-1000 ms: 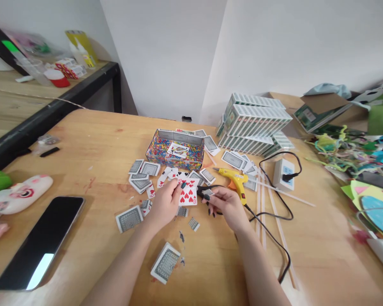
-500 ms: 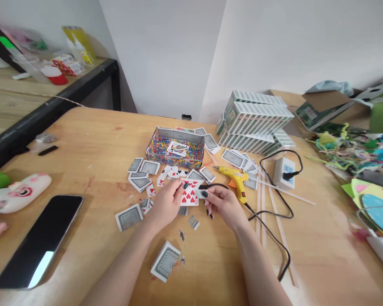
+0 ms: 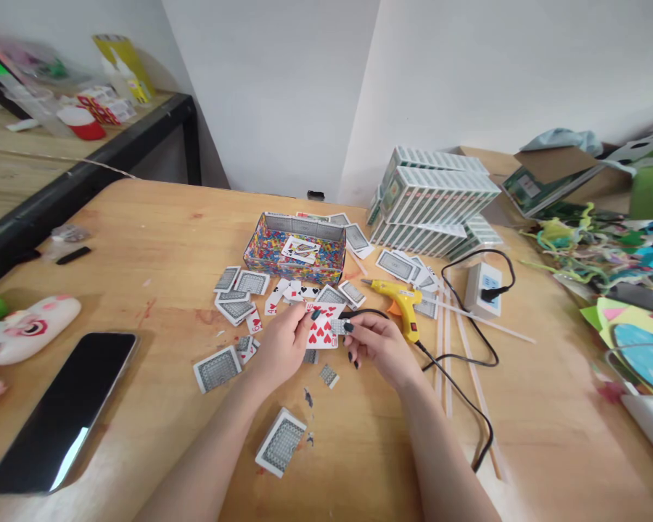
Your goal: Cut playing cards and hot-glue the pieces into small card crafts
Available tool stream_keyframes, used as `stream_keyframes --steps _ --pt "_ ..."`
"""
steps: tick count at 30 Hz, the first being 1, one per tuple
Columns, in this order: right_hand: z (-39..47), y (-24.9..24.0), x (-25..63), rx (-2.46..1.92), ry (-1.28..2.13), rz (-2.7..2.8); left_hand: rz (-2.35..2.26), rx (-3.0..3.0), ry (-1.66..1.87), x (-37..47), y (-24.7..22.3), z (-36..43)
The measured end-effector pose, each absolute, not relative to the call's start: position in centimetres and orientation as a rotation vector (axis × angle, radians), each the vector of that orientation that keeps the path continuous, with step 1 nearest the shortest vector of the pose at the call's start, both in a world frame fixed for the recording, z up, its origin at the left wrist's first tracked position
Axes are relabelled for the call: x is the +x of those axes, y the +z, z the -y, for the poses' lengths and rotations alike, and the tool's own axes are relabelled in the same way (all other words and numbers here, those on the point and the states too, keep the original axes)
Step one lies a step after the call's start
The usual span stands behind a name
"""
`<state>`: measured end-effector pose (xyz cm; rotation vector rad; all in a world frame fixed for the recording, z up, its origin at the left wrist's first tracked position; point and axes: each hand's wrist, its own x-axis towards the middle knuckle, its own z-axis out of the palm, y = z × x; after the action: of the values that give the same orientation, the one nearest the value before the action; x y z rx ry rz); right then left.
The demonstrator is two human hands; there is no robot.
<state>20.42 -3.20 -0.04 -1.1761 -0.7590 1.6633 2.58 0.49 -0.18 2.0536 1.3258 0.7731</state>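
My left hand (image 3: 287, 339) pinches a ten of hearts card (image 3: 320, 335) by its left side, face up. Between the thumb and fingers of my right hand (image 3: 378, 344) is a small patterned card piece (image 3: 338, 327), overlapping the card's right edge. Behind the hands stands an open box (image 3: 294, 270) covered in colourful pattern, with a face card (image 3: 301, 250) lying inside. Loose cards (image 3: 235, 308) are scattered around the box. A card deck (image 3: 281, 442) lies near the front, and a cut card piece (image 3: 329, 375) rests just below the held card.
A yellow glue gun (image 3: 405, 304) with a black cable lies right of my hands, beside clear glue sticks (image 3: 473, 370) and a white power socket (image 3: 483, 290). Stacked card boxes (image 3: 440, 196) stand at the back. A phone (image 3: 65, 409) lies at left, craft scraps (image 3: 593, 254) at right.
The small patterned piece in my right hand has shifted slightly left over the ten of hearts. The whole view has moved a little; both hands keep their holds.
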Motion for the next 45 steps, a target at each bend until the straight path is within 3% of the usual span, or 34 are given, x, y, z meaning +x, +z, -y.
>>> stream_keyframes --steps 38,45 --pt "3.17 0.47 20.10 -1.178 1.611 0.638 -1.201 1.825 0.779 2.33 -0.38 -0.38" --pt "3.25 0.50 19.96 -1.170 1.587 0.679 -1.103 1.554 0.808 2.25 -0.57 -0.54"
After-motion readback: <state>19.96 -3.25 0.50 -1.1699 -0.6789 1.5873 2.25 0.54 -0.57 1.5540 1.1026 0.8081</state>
